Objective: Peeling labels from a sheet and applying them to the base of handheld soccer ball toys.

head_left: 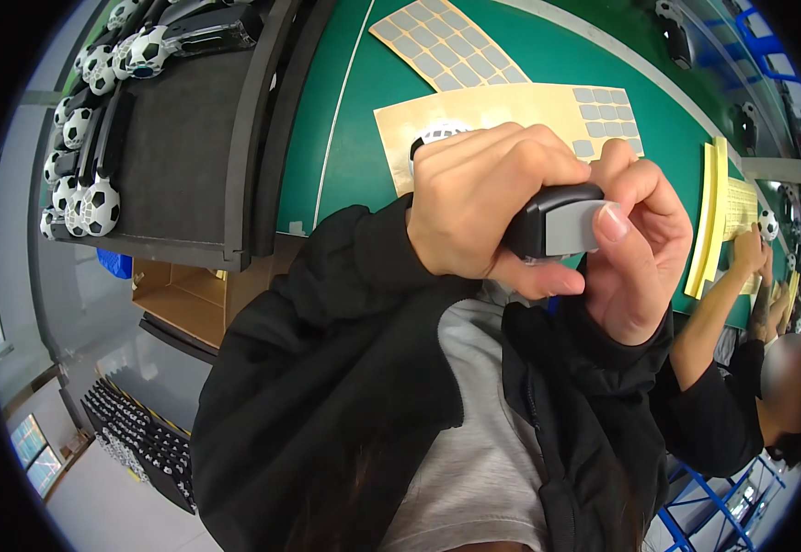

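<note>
My left hand (488,193) is closed round a black handle-like part (529,230). A black-and-white football-patterned ball (441,131) shows behind that hand; its join to the part is hidden. Pinched by my right hand (644,248), a grey rounded-corner sticker (570,228) lies against the end face of the black part. My right thumb presses on the sticker's outer edge. Beneath my hands is a cream backing sheet (502,103), with several grey stickers (607,110) left at its right end. A second sticker sheet (451,44), full of grey pads, lies beyond it.
A black tray (184,138) at the left holds several football-ended black pieces (97,198) along its edge. Below it stands an open cardboard box (180,299). At the right a co-worker (722,405) reaches over yellow sheets (711,221) on the green table (341,184).
</note>
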